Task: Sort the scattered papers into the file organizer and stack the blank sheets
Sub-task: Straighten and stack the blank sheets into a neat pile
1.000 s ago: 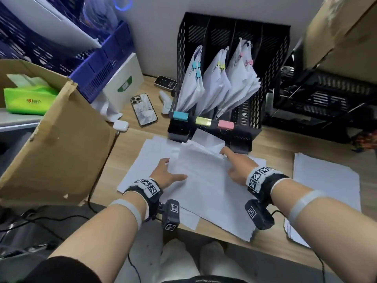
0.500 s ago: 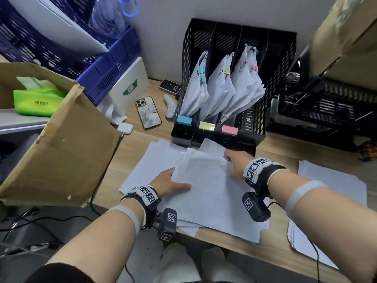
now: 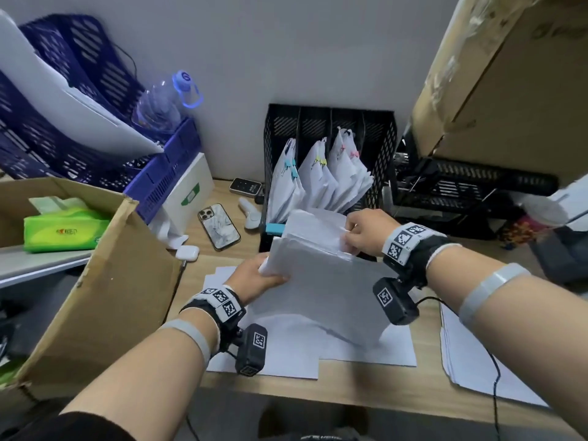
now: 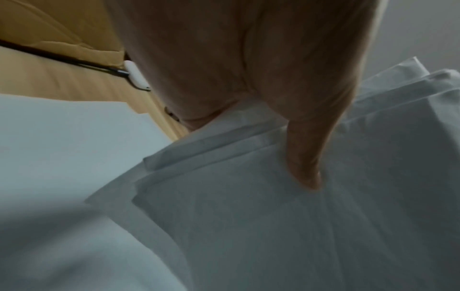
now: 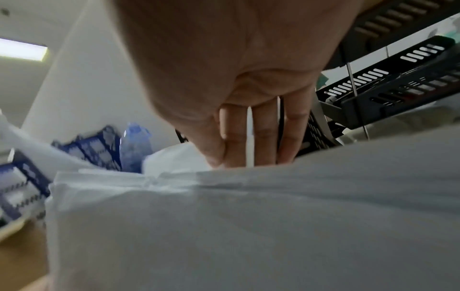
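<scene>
You've got a bundle of sheets (image 3: 321, 281) lifted off the desk (image 3: 350, 389), just in front of the black file organizer (image 3: 331, 128). Long axis runs from the low near-right corner up toward the organizer, top edge tilted away from you. Your left hand (image 3: 254, 278) grips the bundle's left edge, thumb on top, other fingers hidden under the paper. Your right hand (image 3: 366, 233) pinches the top right corner; the right wrist view shows fingers (image 5: 263, 133) behind the edge w/ a sheet between them. The bundle covers the organizer's front bottom, only a blue label (image 3: 275, 229) shows. Can't tell if the sheets are printed or blank. More loose sheets (image 3: 366, 354) lie flat underneath, and another stack (image 3: 471, 354) on the right is cut off by your arm.
</scene>
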`<action>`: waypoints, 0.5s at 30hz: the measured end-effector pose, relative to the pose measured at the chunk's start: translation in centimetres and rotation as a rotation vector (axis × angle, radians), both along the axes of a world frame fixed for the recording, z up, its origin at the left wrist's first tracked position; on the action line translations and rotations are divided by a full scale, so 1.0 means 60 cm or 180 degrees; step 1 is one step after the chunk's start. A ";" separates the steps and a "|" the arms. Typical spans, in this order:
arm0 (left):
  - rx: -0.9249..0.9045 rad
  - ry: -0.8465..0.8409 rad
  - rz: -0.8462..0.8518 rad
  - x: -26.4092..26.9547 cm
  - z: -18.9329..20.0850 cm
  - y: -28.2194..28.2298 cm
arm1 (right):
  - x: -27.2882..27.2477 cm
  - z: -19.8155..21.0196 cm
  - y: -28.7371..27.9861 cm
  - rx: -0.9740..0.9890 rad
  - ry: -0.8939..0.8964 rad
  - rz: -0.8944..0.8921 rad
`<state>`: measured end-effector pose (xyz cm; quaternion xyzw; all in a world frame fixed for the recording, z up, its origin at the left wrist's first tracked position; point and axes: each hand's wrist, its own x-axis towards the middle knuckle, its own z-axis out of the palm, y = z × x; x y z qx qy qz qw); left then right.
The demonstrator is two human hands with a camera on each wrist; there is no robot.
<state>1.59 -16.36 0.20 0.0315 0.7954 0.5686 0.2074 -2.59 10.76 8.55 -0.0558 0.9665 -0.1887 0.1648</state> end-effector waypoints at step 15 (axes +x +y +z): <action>0.0645 0.0001 0.0976 -0.039 0.057 -0.063 | 0.035 0.091 -0.056 0.0178 0.0053 0.0071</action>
